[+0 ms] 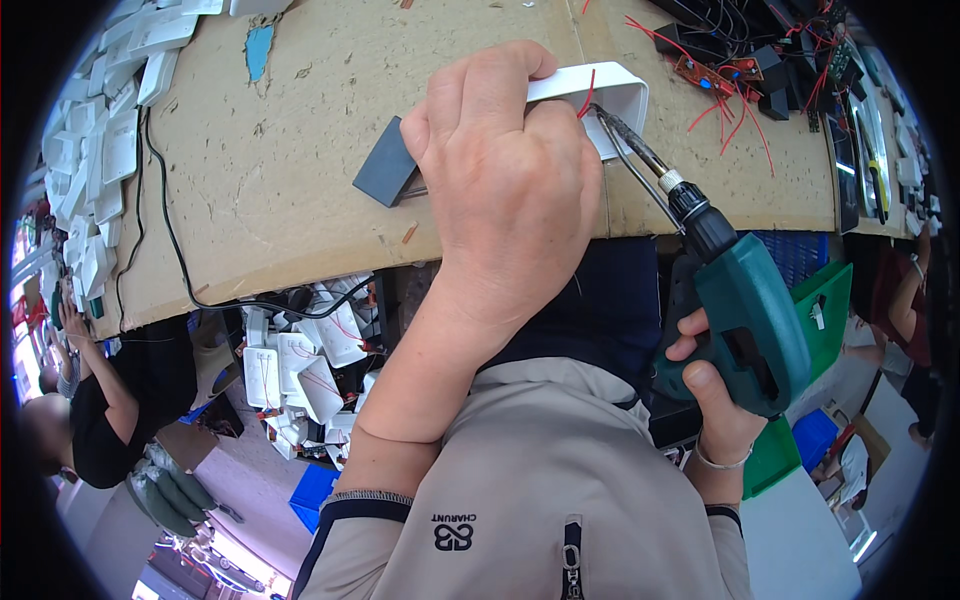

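My left hand [510,170] is closed round a white plastic housing [628,92] above the worktable. A red wire [587,94] stands up from the housing close to my fingers. In my right hand [722,400] is a dark green soldering gun [750,310], gripped by its handle. Its metal tip [632,137] reaches into the open side of the housing, close to the red wire. Whether the tip touches anything there I cannot tell. Just left of my left hand lies a dark grey block [386,163], partly hidden by it.
Red-wired circuit boards [705,75] and black parts lie at the back right. White housings [90,150] are heaped at the far left, and more fill a container [300,365] below the table edge. A black cable [175,215] crosses the table's left side. Other people work at both sides.
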The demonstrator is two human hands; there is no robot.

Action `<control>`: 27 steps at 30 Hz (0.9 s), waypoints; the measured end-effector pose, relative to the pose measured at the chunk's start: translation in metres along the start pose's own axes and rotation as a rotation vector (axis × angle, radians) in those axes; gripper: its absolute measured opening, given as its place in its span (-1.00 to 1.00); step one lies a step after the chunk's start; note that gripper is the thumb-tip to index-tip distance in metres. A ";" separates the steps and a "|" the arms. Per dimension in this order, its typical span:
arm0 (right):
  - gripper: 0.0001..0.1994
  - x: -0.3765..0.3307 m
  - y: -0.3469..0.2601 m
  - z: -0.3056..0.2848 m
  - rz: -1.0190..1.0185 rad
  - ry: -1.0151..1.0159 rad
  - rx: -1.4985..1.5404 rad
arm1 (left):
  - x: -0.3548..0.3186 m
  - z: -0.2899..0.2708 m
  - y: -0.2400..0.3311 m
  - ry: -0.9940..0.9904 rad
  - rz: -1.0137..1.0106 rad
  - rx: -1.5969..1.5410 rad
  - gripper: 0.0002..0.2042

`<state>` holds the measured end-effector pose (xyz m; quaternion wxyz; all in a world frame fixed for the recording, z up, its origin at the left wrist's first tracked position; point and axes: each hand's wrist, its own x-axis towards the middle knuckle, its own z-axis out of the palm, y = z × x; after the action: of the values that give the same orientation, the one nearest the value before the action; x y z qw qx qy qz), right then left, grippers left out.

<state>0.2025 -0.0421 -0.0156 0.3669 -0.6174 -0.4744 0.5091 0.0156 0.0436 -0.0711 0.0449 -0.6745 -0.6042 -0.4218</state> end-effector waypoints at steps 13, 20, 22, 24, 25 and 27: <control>-0.46 -0.003 -0.003 0.000 -0.012 -0.006 -0.007 | 0.000 0.000 0.000 0.008 -0.007 -0.008 -0.94; -0.44 -0.005 -0.001 -0.002 -0.033 0.030 0.007 | -0.001 0.001 0.000 0.007 -0.003 -0.011 -0.94; -0.43 -0.005 0.000 -0.002 -0.042 0.032 0.024 | 0.000 0.000 0.000 0.005 -0.004 -0.003 -0.94; -0.43 -0.006 0.001 -0.004 -0.051 0.036 0.041 | 0.000 0.000 0.000 0.003 -0.003 -0.002 -0.94; -0.41 -0.006 0.001 -0.005 -0.068 0.043 0.041 | 0.000 0.000 0.000 0.002 -0.001 -0.001 -0.94; -0.40 -0.005 0.001 -0.007 -0.086 0.051 0.042 | 0.000 0.000 0.000 0.007 0.002 0.010 -0.94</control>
<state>0.2093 -0.0468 -0.0137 0.4133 -0.6014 -0.4800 0.4870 0.0156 0.0435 -0.0711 0.0506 -0.6735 -0.6055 -0.4210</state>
